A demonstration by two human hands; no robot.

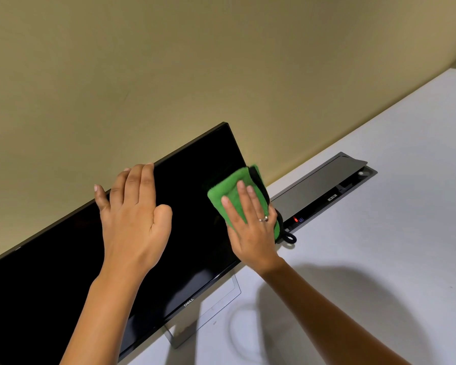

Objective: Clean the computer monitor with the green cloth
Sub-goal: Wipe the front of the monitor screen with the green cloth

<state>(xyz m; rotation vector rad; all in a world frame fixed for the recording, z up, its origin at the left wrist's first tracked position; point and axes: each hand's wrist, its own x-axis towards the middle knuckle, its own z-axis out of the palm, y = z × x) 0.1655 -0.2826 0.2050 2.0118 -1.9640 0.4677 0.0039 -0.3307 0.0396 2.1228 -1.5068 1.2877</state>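
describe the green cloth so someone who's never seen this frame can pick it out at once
Start at the black monitor tilted across the white desk and follow its screen to the right edge. There the right hand presses a folded green cloth flat against the glass. It is the only bright green thing in view, fuzzy, with black trim and a small black hanging loop at its lower corner.

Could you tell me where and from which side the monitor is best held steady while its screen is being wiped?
Probably the monitor's top edge, from above, as the left hand does: fingers over the thin bezel, palm on the glass. The screen stands on a narrow stand, so bracing high counters the right hand pressing the green cloth.
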